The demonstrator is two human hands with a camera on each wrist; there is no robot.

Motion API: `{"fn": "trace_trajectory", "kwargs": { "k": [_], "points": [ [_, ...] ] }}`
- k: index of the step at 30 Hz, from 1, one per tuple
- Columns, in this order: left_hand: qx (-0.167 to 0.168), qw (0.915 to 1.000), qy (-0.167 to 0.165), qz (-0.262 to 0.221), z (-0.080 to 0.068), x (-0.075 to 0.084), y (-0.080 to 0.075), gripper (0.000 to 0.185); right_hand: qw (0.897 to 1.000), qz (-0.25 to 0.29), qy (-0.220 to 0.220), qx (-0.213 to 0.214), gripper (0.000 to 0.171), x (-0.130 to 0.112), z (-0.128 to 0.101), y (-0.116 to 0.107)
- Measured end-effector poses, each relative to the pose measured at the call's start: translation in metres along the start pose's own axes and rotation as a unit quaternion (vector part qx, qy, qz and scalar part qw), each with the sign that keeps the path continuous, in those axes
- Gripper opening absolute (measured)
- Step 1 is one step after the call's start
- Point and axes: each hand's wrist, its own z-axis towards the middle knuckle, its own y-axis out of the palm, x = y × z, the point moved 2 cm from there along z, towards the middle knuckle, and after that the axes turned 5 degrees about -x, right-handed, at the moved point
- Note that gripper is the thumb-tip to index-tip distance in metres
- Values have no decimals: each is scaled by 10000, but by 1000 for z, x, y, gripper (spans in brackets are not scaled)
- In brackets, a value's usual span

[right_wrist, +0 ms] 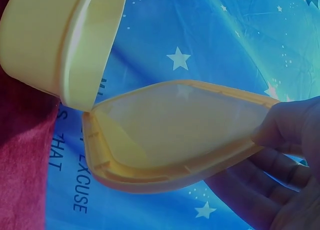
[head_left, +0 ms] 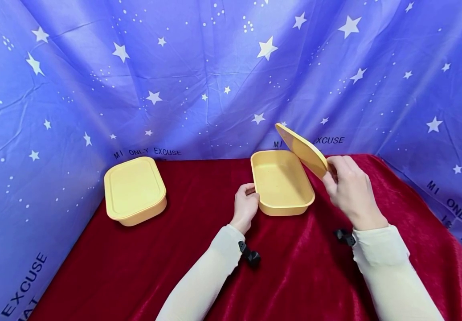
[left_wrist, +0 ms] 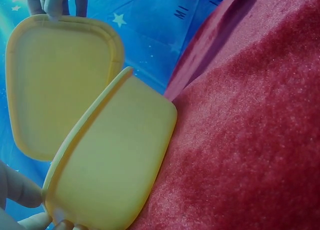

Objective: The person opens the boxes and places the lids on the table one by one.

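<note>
A yellow rectangular box with rounded corners stands uncovered on the red cloth, its visible inside bare. My left hand holds it at the left wall near the front corner; in the left wrist view the thumb and fingertips meet the box at its rim. My right hand pinches the edge of the yellow lid, which is tilted up to the right of the box. The right wrist view shows the lid's grooved underside, with its far end close to the box rim; contact there is unclear.
A second yellow box, with its lid on, stands at the left of the red velvet cloth. Blue star-printed curtain rises behind and along both sides. A small black device is strapped to each wrist.
</note>
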Motion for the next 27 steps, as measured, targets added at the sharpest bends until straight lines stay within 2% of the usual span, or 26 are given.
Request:
{"fn": "trace_trajectory", "kwargs": {
  "k": [13,27],
  "points": [
    [12,10000,-28,-14,0,0,0,39,9993,267,206,184,18,5,0,-4],
    [60,10000,-64,26,0,0,0,36,9967,434,625,293,18,12,2,-10]
  ]
}}
